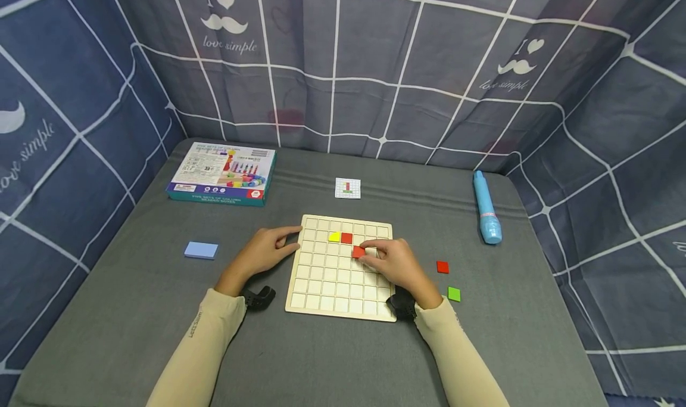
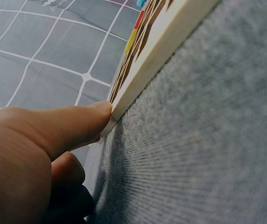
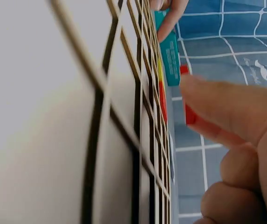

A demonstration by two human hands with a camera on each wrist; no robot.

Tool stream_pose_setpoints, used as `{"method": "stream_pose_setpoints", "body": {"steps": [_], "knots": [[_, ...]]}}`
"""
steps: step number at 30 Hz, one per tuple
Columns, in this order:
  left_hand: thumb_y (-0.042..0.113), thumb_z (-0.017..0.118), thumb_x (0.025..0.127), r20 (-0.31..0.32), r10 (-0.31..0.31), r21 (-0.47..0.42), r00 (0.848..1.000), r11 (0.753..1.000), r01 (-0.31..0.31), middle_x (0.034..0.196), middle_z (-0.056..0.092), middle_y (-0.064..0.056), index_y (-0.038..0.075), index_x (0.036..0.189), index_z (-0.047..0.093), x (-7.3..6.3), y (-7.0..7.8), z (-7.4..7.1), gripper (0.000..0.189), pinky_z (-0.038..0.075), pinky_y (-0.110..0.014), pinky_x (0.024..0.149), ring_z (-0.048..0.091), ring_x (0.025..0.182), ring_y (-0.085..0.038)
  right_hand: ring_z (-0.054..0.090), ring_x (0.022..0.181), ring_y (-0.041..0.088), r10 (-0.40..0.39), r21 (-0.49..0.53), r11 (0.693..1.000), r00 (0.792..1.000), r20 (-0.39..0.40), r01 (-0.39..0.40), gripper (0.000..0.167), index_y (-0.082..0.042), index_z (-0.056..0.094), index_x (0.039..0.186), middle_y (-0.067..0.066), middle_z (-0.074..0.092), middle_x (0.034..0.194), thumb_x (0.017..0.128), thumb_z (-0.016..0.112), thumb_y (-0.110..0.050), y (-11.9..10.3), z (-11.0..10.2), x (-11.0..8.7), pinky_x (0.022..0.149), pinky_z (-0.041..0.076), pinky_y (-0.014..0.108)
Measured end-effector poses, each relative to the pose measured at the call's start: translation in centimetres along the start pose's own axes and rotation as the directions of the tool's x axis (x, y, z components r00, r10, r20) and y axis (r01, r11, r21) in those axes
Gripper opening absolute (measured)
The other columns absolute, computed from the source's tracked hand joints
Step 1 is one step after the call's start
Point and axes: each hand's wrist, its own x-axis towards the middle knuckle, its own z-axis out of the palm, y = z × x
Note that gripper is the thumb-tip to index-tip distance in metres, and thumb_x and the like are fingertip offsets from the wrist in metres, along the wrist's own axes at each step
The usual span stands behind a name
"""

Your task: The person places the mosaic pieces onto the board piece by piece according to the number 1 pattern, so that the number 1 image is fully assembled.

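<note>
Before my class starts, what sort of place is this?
Probably a screened-off play or learning area: checked curtains hang behind and beside a grey cloth-covered table, which bears a wooden grid board and a boxed toy set.

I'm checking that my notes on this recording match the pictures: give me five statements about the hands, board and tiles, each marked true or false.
1. The right hand pinches a red square tile. True.
2. The left hand rests on the game box. False: it touches the left edge of the wooden grid board.
3. In the head view, a yellow tile lies on the board immediately left of a second red tile. True.
4. The green square tile lies on the board. False: it lies on the gray cloth, right of the board.
5. A small gridded card lies beyond the board's far edge. True.
</note>
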Motion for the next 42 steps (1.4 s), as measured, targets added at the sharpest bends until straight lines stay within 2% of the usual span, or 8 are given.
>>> {"method": "stream_pose_setpoints", "body": {"steps": [5,9,14,20,29,42], "knots": [[0.025,0.073,0.097,-0.002,-0.002,-0.002,1.000,1.000,0.002,0.058,0.039,0.006,0.011,0.138,0.066,-0.1,-0.2,0.2,0.044,0.028,-0.029,0.053,0.032,0.053,-0.009,0.029,0.048,0.001,0.039,0.017,0.999,0.999,-0.014,-0.039,0.023,-0.017,0.080,0.109,-0.013,0.035,0.051,0.087,0.083,-0.023,-0.6,1.1,0.4,0.050,0.029,0.024],[0.025,0.073,0.097,-0.005,-0.007,-0.005,1.000,1.000,0.007,0.058,0.038,0.006,0.011,0.137,0.067,-0.1,-0.2,0.3,0.044,0.028,-0.029,0.053,0.032,0.053,-0.009,0.031,0.048,0.002,0.061,0.029,0.998,0.998,0.012,-0.061,0.024,-0.016,0.080,0.111,-0.012,0.036,0.052,0.089,0.081,-0.025,-0.7,1.9,0.7,0.049,0.030,0.024],[0.025,0.073,0.097,-0.007,-0.007,-0.002,1.000,1.000,0.007,0.059,0.038,0.007,0.010,0.137,0.067,0.0,-0.1,0.4,0.043,0.028,-0.029,0.053,0.032,0.054,-0.009,0.032,0.048,0.002,0.057,0.029,0.998,0.998,0.000,-0.057,0.026,-0.015,0.079,0.113,-0.011,0.039,0.052,0.089,0.082,-0.024,-0.7,2.5,1.0,0.049,0.030,0.024],[0.024,0.074,0.097,-0.006,-0.007,0.004,1.000,1.000,0.007,0.059,0.039,0.007,0.010,0.137,0.067,0.0,0.0,0.4,0.043,0.028,-0.029,0.054,0.032,0.054,-0.009,0.028,0.048,0.002,0.053,0.008,0.999,0.998,-0.034,-0.053,0.026,-0.019,0.079,0.115,-0.013,0.035,0.052,0.089,0.081,-0.026,-0.8,2.9,1.1,0.049,0.028,0.025],[0.024,0.074,0.096,-0.006,0.008,0.002,1.000,1.000,-0.008,0.057,0.038,0.007,0.009,0.137,0.067,-0.1,-0.1,0.3,0.044,0.027,-0.028,0.053,0.031,0.053,-0.008,0.022,0.048,0.001,0.041,-0.035,0.998,0.997,-0.058,-0.043,0.027,-0.018,0.080,0.116,-0.015,0.027,0.050,0.090,0.078,-0.025,-1.1,3.3,1.0,0.049,0.025,0.024],[0.024,0.074,0.096,-0.013,0.021,0.010,1.000,1.000,-0.020,0.057,0.038,0.007,0.009,0.137,0.067,0.1,0.0,0.2,0.043,0.027,-0.028,0.053,0.031,0.052,-0.008,0.028,0.048,0.000,0.054,-0.082,0.995,0.996,-0.069,-0.060,0.028,-0.018,0.078,0.116,-0.015,0.034,0.052,0.089,0.079,-0.027,-1.0,3.4,1.1,0.049,0.027,0.024]]}}
